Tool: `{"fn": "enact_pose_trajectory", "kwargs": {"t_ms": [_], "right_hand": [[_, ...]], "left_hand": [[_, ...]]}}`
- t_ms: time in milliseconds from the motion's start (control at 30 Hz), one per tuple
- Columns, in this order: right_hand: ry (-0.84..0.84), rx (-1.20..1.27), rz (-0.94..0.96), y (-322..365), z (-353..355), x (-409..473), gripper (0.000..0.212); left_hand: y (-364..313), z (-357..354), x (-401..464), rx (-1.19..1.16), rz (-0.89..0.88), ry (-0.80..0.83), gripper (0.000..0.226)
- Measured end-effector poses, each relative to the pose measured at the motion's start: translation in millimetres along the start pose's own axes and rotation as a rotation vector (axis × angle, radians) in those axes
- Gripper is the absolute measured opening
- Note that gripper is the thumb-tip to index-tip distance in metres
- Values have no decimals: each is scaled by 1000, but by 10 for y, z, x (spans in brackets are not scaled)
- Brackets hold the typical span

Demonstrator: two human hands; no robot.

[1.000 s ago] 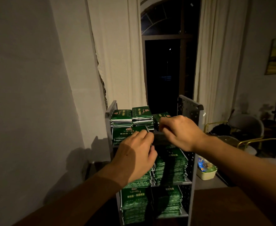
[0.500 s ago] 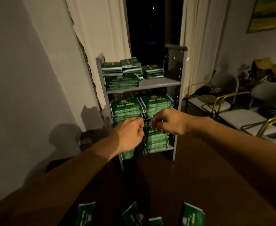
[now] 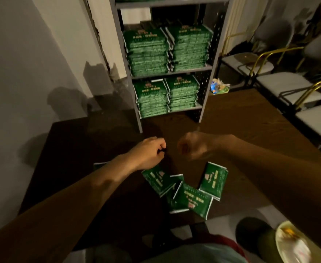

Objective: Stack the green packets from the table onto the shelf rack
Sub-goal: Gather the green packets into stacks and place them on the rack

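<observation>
Several green packets [image 3: 186, 188] lie below both hands.

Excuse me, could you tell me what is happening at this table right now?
A person is moving green packets from the dark table onto the grey shelf rack, whose visible shelves already hold tall piles. Both hands, the left hand and the right hand, hover empty with curled fingers just above the few loose packets.

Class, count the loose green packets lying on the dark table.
4 clearly: one under the left wrist, one rightmost, one nearest, one partly buried. Another edge shows far left; more may hide.
</observation>
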State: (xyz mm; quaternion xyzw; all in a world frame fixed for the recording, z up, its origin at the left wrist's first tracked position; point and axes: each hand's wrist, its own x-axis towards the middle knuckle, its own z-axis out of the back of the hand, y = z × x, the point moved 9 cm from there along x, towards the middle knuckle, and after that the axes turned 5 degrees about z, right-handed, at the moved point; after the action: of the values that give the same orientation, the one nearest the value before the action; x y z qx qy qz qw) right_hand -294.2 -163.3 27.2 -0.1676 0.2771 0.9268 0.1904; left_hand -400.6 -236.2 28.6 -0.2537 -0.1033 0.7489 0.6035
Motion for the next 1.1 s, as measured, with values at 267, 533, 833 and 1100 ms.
{"fn": "enact_pose_trajectory", "kwargs": {"t_ms": [267, 533, 833, 1100], "right_hand": [[185, -43, -200, -352, -831, -167, 29], [-23, -7, -578, -1293, -1056, -432, 79], [-104, 18, -609, -1595, -1157, -477, 107], [-307, 480, -649, -1841, -1114, -458, 49]], "left_hand": [[236, -875, -217, -70, 65, 177, 32], [63, -1490, -150, 5, 65, 257, 60], [-95, -1720, 20, 249, 11, 136, 70], [-17, -1576, 132, -316, 240, 135, 31]]}}
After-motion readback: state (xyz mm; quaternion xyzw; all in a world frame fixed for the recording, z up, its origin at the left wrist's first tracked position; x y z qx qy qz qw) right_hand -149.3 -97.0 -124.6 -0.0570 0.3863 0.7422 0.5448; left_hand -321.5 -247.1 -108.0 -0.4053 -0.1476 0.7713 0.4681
